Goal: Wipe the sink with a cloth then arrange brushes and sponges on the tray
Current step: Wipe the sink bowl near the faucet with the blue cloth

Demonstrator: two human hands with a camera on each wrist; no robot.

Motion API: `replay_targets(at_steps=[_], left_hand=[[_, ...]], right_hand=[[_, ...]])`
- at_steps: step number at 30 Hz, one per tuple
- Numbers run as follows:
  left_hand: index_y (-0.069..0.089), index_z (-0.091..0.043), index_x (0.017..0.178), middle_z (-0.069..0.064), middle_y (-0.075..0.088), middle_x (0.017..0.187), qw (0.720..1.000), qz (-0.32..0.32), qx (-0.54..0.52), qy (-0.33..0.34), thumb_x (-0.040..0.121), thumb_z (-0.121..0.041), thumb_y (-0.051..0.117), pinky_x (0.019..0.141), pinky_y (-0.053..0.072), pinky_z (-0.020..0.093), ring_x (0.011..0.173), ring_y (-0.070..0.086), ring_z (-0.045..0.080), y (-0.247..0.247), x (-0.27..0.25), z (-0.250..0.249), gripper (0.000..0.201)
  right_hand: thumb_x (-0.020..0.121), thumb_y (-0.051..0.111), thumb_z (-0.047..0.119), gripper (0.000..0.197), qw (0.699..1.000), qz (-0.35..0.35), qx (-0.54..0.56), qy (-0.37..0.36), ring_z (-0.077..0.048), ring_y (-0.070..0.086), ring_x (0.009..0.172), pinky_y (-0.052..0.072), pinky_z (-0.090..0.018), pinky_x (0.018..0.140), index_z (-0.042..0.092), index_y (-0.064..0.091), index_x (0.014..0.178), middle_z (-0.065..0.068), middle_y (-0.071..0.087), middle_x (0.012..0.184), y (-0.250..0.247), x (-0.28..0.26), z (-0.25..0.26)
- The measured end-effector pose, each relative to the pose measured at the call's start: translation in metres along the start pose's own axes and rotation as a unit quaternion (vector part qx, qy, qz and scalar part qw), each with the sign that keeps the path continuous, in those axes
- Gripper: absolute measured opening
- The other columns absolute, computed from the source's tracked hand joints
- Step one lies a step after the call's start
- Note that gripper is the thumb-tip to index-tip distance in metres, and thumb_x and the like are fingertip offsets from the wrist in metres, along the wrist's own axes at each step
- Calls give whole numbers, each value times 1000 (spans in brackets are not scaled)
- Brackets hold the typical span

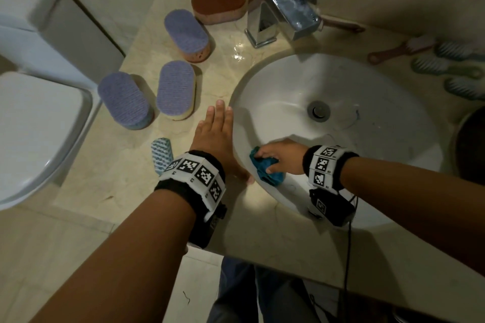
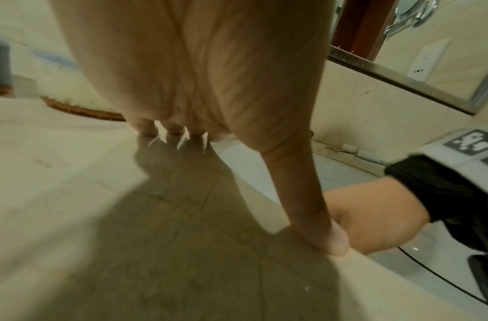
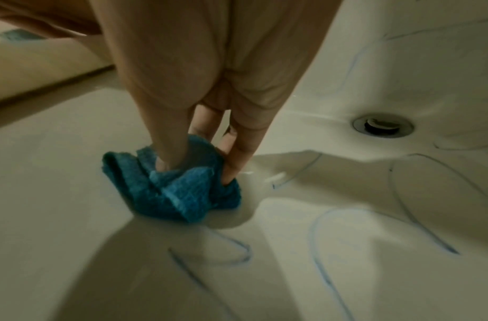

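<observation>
Inside the sink (image 1: pixel 380 102) the basin wall and floor around the drain (image 1: pixel 318 110) lie open; the tap (image 1: pixel 283 0) overhangs only its far rim. On the counter (image 1: pixel 110 173) to the left, four sponges (image 1: pixel 175 89) and a small brush (image 1: pixel 161 155) stand well apart, with bare gaps between them. Brushes (image 1: pixel 443 65) crowd the counter at the right.

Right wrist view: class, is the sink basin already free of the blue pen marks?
No: blue scribbled lines still curve across the white sink near the teal cloth that the right hand grips.
</observation>
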State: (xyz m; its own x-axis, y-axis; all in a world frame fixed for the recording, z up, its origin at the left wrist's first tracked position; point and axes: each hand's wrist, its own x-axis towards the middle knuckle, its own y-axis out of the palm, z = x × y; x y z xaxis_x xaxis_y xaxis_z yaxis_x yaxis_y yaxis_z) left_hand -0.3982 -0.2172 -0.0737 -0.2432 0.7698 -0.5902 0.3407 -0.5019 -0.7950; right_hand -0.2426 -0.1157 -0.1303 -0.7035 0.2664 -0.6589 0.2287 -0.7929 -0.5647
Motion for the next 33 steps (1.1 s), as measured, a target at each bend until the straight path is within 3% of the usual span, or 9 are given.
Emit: replay_targets(at_steps=[5,7,11,15,19,22,26,29,33], left_hand=[[-24,-9,146,10,-29,154,1000,0,-7,3,52,-66,78,122,-2,40,145,-22,28,-1,-3,0,150],[-24,-9,146,10,-29,154,1000,0,-7,2,52,-66,78,122,-2,40,145,-23,28,-1,-3,0,150],[-24,-8,146,10,-29,154,1000,1,-9,2,52,-65,78,121,-2,40,144,-23,27,-2,-3,-1,150],[-24,-8,146,11,-30,154,1000,2,-8,0,52,-65,78,121,-2,40,144,-23,28,-3,-4,-1,150],[-24,-8,146,10,-29,154,1000,3,-9,-1,53,-65,77,121,-2,40,145,-22,27,-4,-4,-2,148],[-25,-9,146,9,-30,154,1000,4,-13,-2,54,-64,78,121,-2,39,145,-22,27,-3,-4,-2,148],[-25,-10,146,8,-30,154,1000,6,-18,-4,53,-63,79,121,-3,39,144,-23,26,-4,-4,-2,149],[-26,-10,145,8,-31,154,1000,12,-13,-7,53,-63,79,121,-3,39,144,-24,26,-4,-3,-3,149],[-26,-10,145,8,-31,154,1000,15,-13,-10,53,-63,79,121,-2,39,144,-23,26,-6,-3,-4,149]], right_hand=[[86,67,17,45,993,112,19,19,-4,49,106,34,-12,88,22,57,129,0,57,133,4,-32,-23],[85,67,15,45,990,132,28,29,-4,48,110,35,-13,91,20,57,129,0,56,134,5,-38,-28],[84,67,9,45,994,104,-11,19,-14,50,125,34,-13,94,16,56,127,-3,56,134,4,-25,-24],[85,65,12,45,996,56,-64,10,-20,50,123,36,-20,101,19,56,128,-4,55,134,5,-15,-25],[85,66,17,44,989,119,-82,10,-20,51,121,37,-20,96,21,56,128,-3,55,132,8,-30,-36],[84,67,17,43,986,144,-84,15,-21,53,119,41,-26,99,21,58,126,-3,58,129,5,-39,-42],[85,64,12,41,986,120,-112,15,-21,53,116,38,-19,92,21,59,125,-4,57,127,2,-30,-42],[83,65,8,41,991,73,-114,12,-24,56,114,43,-25,97,20,62,122,-7,60,124,-5,-15,-44],[85,63,10,42,991,51,-126,7,-23,55,115,40,-22,96,20,60,125,-9,60,127,-9,-8,-41]])
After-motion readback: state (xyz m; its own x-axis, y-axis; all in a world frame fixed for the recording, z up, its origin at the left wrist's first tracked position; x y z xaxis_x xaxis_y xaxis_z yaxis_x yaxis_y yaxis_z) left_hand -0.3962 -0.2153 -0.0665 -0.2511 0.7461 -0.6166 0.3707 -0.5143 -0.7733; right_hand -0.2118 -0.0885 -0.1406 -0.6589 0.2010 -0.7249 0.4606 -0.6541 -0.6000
